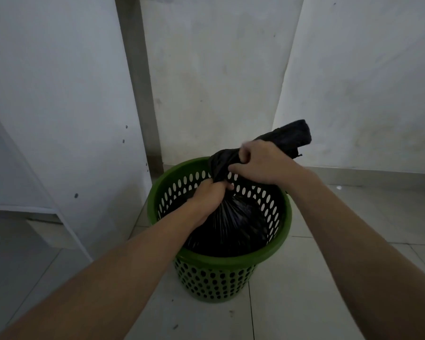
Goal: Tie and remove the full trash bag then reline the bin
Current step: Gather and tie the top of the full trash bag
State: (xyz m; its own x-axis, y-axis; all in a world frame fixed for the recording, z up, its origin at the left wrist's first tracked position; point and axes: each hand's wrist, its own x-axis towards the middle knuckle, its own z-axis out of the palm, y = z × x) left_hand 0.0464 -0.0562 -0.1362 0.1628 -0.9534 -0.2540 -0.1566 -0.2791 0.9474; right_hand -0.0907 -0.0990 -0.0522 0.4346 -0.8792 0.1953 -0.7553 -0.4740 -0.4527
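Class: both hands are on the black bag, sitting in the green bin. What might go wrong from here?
The left hand grips the neck of the black bag, the right hand its twisted top; if either slips, the twist may loosen.
The plastic looks stretched below the left hand and might tear.
Neither hand steadies the green bin, which may lift or tip with the bag.

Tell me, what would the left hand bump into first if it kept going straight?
The left hand grips the black trash bag by its neck, so it would meet more bag first. Just beyond, probably the right hand, though depth is unclear.
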